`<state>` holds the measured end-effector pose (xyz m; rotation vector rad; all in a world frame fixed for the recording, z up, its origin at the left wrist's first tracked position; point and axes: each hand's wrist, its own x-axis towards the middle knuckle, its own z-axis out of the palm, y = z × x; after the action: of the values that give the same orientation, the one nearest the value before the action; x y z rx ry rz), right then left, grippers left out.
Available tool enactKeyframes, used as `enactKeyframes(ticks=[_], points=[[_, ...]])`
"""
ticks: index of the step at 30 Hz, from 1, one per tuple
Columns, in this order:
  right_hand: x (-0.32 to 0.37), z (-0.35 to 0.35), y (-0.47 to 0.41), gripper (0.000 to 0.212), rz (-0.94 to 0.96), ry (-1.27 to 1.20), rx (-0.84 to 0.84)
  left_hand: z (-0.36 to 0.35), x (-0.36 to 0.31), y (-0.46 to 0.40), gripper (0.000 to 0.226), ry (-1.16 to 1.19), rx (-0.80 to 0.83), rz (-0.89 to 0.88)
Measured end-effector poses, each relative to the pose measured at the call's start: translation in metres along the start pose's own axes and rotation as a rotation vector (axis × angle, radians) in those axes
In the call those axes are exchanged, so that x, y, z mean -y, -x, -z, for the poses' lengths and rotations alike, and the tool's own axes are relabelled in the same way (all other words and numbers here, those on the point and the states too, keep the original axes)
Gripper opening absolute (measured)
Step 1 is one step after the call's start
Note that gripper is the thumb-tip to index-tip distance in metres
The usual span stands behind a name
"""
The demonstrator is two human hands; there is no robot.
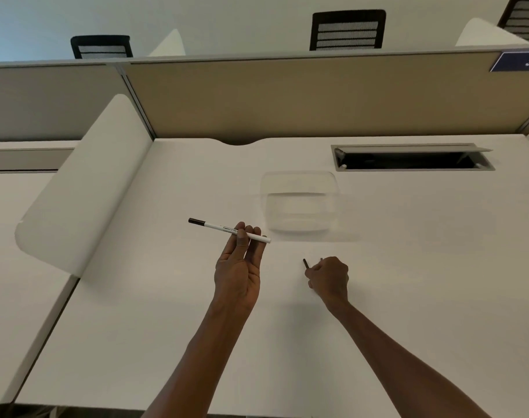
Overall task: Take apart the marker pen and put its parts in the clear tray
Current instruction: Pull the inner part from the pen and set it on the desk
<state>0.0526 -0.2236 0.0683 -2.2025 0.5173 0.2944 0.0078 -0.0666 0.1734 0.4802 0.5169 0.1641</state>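
Observation:
My left hand (pixel 238 268) holds the marker pen (pixel 221 229) between thumb and fingertips above the white desk. The pen has a white barrel with small printing and a dark cap end pointing left. My right hand (pixel 329 280) is closed on a small dark pen part (pixel 305 263), whose short end sticks out to the upper left. The clear tray (pixel 299 203) stands on the desk just beyond both hands, and nothing shows inside it.
A white curved divider (pixel 85 188) rises at the left of the desk (pixel 423 267). An open cable hatch (pixel 411 158) is set into the desk at the back right. A beige partition (pixel 287 98) closes the far edge, with black chairs behind it.

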Motion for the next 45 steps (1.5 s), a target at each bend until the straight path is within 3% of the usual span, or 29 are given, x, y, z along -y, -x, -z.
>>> enactKeyframes(ticks=[16,26,30,36,40,45], points=[[-0.004,-0.004,0.006,0.019,0.081,0.205,-0.049,0.011,0.003,0.009,0.020,-0.011,0.006,0.027],[0.010,0.032,0.012,0.029,0.195,0.009,-0.049,0.004,0.007,0.010,0.022,-0.012,-0.018,0.069],[0.039,0.049,0.009,0.013,0.217,-0.295,0.182,0.001,0.009,0.010,0.022,-0.025,-0.014,0.125],[0.084,0.058,0.004,0.033,0.189,-0.503,0.630,-0.008,0.010,0.007,0.022,-0.142,0.048,0.216],[0.105,0.053,0.003,0.040,0.116,-0.624,0.754,-0.010,0.011,0.003,0.022,-0.211,0.072,0.285],[0.116,0.050,-0.001,0.023,0.034,-0.685,0.806,-0.011,0.009,-0.003,0.022,-0.283,0.108,0.360]])
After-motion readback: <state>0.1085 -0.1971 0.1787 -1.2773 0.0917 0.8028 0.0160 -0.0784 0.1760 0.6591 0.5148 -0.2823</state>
